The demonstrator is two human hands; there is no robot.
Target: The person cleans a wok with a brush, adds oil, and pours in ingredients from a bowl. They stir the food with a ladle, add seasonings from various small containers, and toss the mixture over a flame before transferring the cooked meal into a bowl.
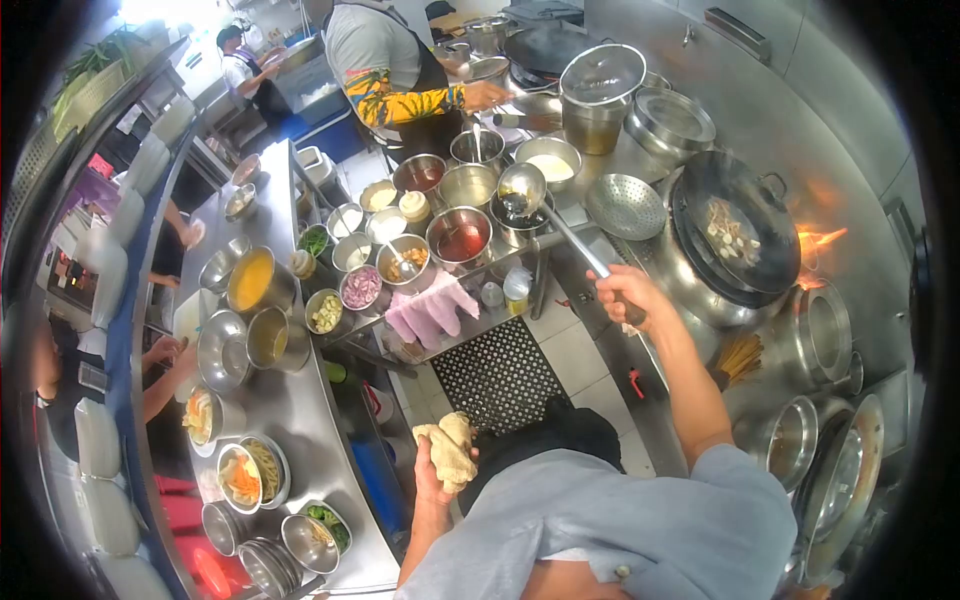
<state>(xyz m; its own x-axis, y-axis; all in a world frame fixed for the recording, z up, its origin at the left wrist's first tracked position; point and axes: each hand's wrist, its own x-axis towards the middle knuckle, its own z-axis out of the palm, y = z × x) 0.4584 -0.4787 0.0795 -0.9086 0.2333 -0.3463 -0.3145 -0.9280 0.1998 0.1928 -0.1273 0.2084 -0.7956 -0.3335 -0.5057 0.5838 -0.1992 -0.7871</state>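
My right hand (637,297) grips the wooden end of a long ladle (580,243). The ladle's bowl, with dark liquid in it, is over a pot of dark sauce (528,222) among the sauce containers. In my left hand (430,478) is a bunched, pale yellow cloth (449,450), held near my waist. A black wok (768,243) sits on the burner to my right. Pale sliced food (733,236) lies in it, and flames (818,240) rise beside its right edge.
A perforated strainer (626,207) lies between the sauces and the wok. A pink cloth (432,310) hangs off the sauce stand. Bowls of vegetables (325,525) line the steel counter (345,487) at left. A co-worker (385,75) stands ahead at another wok. A black mat (497,375) covers the floor.
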